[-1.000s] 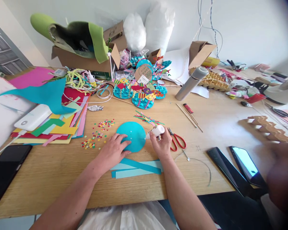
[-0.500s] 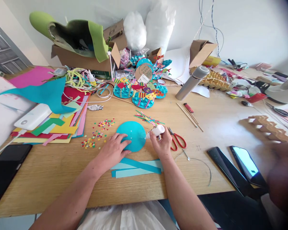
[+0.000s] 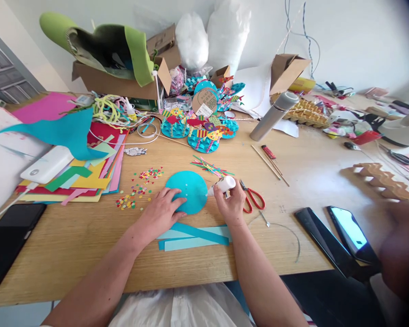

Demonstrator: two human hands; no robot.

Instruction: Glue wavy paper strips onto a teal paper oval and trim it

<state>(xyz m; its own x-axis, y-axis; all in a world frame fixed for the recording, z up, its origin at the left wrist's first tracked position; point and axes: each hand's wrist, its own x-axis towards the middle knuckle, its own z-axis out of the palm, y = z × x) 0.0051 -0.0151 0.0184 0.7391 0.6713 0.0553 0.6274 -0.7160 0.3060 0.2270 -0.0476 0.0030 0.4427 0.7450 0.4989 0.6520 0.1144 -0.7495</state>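
Left hand has its fingers spread loosely, not gripping anything, tips resting on a flat round blue paper disc. Right hand's got a white plastic bottle pinched, with red-handled metal scissors just right of those fingers.

A tabletop with light wood grain spans the frame. At its center lies a round blue disc; overlapping blue paper strips are below it, loose confetti to its left and thin colored strips above. Red-handled scissors lie right of center. A black phone sits lower left, a stack of colored paper mid-left, a silver flask upper right, and a zigzag cardboard piece at the right.
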